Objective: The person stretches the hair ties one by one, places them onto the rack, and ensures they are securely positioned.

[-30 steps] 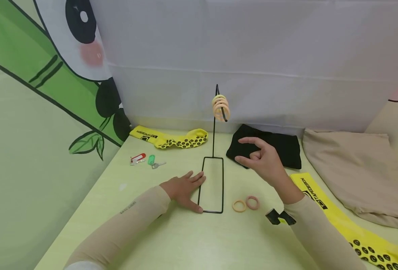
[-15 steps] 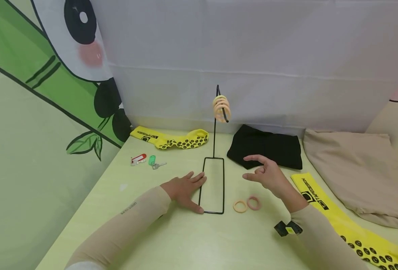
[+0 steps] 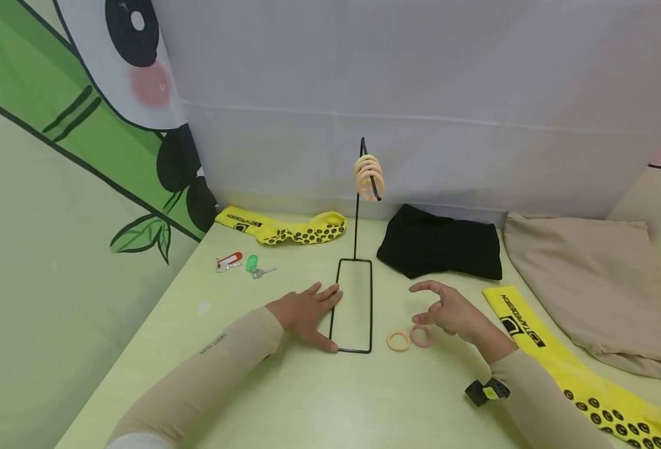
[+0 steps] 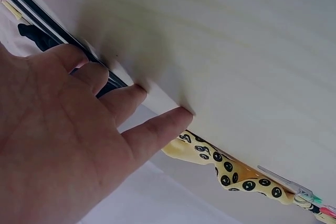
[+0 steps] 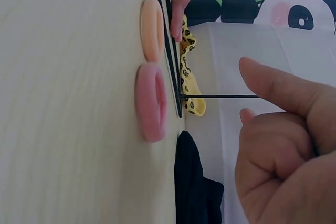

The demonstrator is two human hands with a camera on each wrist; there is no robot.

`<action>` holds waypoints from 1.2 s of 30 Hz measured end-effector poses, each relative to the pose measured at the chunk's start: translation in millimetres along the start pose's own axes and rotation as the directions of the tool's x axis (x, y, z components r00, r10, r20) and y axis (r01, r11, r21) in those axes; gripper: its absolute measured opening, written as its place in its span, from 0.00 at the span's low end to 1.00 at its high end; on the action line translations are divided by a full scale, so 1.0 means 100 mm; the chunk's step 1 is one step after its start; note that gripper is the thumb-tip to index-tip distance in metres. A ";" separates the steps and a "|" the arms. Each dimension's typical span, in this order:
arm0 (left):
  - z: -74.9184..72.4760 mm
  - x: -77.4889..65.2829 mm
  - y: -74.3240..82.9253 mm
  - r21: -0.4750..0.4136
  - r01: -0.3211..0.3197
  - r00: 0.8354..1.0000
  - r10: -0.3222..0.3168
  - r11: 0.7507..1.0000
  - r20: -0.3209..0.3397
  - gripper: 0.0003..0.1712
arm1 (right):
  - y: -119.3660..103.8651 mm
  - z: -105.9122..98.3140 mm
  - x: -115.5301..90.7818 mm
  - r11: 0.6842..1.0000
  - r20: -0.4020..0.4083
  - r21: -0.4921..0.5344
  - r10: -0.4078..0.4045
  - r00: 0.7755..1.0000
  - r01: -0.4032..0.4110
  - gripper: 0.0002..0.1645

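Observation:
My left hand [image 3: 308, 313] rests with spread fingers on the left side of a black wire stand's rectangular base [image 3: 371, 305]. Several pale yellow and peach rings [image 3: 368, 178] hang on the stand's upper arm. Two more rings lie on the table right of the base: an orange ring [image 3: 398, 341] and a pink ring [image 3: 421, 336]. My right hand [image 3: 448, 312] hovers just above and right of the pink ring, index finger and thumb held apart with nothing between them. In the right wrist view the pink ring [image 5: 151, 103] and orange ring [image 5: 152, 30] lie flat, end to end.
Behind the left hand lie a yellow sock [image 3: 302, 231] and keys with a red tag [image 3: 229, 260] and a green tag [image 3: 252, 263]. A folded black cloth [image 3: 443, 243], a beige cloth [image 3: 588, 280] and another yellow sock [image 3: 577, 374] are at the right.
My right hand has come down from beside the black cloth toward the pink ring, thumb and index finger still apart. The left hand has stayed on the stand's base.

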State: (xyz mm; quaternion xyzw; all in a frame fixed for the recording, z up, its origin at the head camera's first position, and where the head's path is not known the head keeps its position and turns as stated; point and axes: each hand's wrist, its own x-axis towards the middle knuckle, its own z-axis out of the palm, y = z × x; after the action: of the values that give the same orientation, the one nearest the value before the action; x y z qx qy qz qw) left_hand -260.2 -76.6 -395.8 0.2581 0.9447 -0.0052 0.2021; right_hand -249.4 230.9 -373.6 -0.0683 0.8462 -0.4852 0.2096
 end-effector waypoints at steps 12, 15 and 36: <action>-0.02 0.00 0.00 -0.003 -0.005 1.000 0.005 1.000 -0.002 0.64 | 0.16 0.00 -0.03 0.991 0.155 -0.123 0.063 0.986 -0.044 0.38; -0.02 -0.01 0.01 0.001 -0.009 1.000 0.009 1.000 -0.005 0.64 | 0.16 0.00 -0.04 0.985 0.163 -0.163 0.079 0.984 -0.052 0.37; -0.03 -0.02 0.01 -0.008 -0.016 1.000 0.016 1.000 -0.004 0.64 | 0.18 0.03 -0.04 0.969 0.186 -0.236 -0.023 0.982 0.068 0.23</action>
State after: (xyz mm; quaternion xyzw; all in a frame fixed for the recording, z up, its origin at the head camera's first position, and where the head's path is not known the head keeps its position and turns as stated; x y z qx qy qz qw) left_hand -258.9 -76.1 -391.5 0.2651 0.9430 0.0006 0.2012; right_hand -243.1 239.5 -389.0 -0.1569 0.8743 -0.3753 0.2650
